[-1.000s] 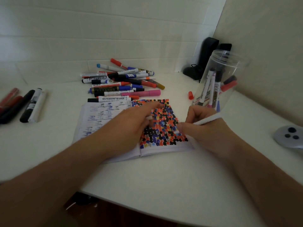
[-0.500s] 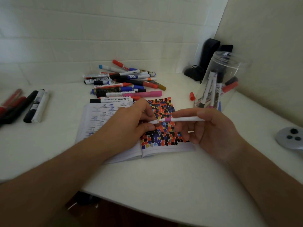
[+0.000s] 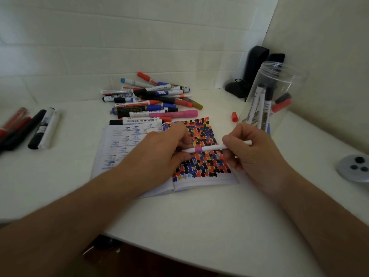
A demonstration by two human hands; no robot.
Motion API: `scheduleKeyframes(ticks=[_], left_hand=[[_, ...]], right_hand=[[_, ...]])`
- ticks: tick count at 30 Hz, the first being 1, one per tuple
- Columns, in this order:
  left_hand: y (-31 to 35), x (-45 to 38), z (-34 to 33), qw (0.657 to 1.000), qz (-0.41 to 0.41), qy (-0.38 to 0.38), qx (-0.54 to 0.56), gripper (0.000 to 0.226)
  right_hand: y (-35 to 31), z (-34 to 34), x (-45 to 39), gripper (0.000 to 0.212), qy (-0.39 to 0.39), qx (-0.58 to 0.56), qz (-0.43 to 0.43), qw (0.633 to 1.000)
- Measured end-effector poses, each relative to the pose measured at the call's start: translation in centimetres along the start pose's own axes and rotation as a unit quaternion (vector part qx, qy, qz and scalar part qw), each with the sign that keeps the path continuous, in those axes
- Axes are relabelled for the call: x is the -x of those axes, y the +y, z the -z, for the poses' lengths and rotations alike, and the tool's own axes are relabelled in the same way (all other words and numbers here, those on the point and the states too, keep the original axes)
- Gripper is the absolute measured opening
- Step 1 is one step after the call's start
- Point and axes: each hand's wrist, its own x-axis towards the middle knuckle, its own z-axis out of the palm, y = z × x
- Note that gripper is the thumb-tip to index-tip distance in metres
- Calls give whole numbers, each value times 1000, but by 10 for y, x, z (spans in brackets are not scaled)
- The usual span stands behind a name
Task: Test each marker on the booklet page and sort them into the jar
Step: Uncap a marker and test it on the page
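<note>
1. Forearms reach in from the near edge of the white table point(image 3: 199, 226), and both hands meet over the open booklet point(image 3: 139, 154).
2. Left hand point(image 3: 159, 154) has its fingers curled, pinching the left end of a slim white marker point(image 3: 211, 148) with a pink band; whether that end is a cap or the tip, I cannot tell.
3. Right hand point(image 3: 253, 154) grips the barrel of the same marker between thumb and curled fingers, holding it level just above the page of coloured test dabs point(image 3: 201, 166).
4. Judging by its build, the marker is light, stiff and smooth, so it could roll or slip; a pinch on the mid-barrel suits it best, with the other hand at the cap end.
5. Beyond the booklet lies the pile of markers point(image 3: 147, 102), touching its far edge, presumably not yet tested.
6. To the right stands the clear jar point(image 3: 279, 80), upright and open, near the right hand and holding several markers; a loose red cap point(image 3: 234, 116) lies just beside its base.
7. At far left, a separate row of red, black and white markers point(image 3: 34, 128) lies well apart.
8. At the right edge sits a grey round object point(image 3: 355, 166); two dark items point(image 3: 251, 72) stand in the corner. Nothing appears to block the way to the jar.
</note>
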Motion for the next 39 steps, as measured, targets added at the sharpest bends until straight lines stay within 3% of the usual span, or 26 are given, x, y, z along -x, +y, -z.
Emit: scheduleKeyframes(ticks=[10,13,18,20,22,24,26,29,31,34,39], left_hand=[[1,1,0,1000,10,11,-27,41],[0,-1,0,999,-1,8,-39,54],[-2,-3,-2,991,-72,70,-93,16],[-3,-4,1,991,-34,98,-81,21],[-10,-6,13,990,21,123,-62,24],[-23,-7,33,984,74,153,-44,22],[-43,-5,58,976,131,167,-41,25],[-78,8,97,960,196,138,-147,41],[-99,17,118,934,230,108,-252,40],[-119,25,131,905,270,48,-325,30],[-134,26,129,877,265,-20,-400,28]], right_hand=[[-2,-5,0,19,-53,25,-5,998],[-5,-8,1,16,-41,35,10,999],[-11,-17,4,7,24,20,52,998],[-7,-20,6,31,28,9,41,999],[0,-22,6,51,9,88,58,994],[7,-26,7,55,-49,245,109,962],[8,-32,10,58,-99,389,194,895],[3,-41,18,62,-160,477,259,824],[-1,-44,22,66,-209,516,229,798],[2,-44,22,70,-250,557,212,763],[1,-46,22,69,-269,552,196,764]])
